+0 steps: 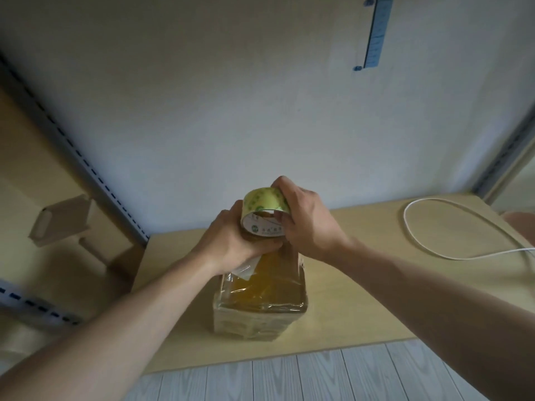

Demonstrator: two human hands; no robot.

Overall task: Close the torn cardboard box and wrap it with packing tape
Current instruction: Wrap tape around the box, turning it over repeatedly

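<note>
Box: the cardboard box (260, 302) stands on the wooden surface (376, 285) near its front edge, flaps closed, top and sides covered in glossy yellowish tape; a pale loose strip lies near its top left corner
Tape roll: the tape roll (262, 202) is held just above the box's far end, core opening towards the camera
Left hand: the left hand (231, 241) curls round the roll's lower left, fingers tucked beneath
Right hand: the right hand (309, 221) grips the roll from the right, fingers over its top
Cable: a white cable (428, 227) loops on the surface, well right of the box
</note>
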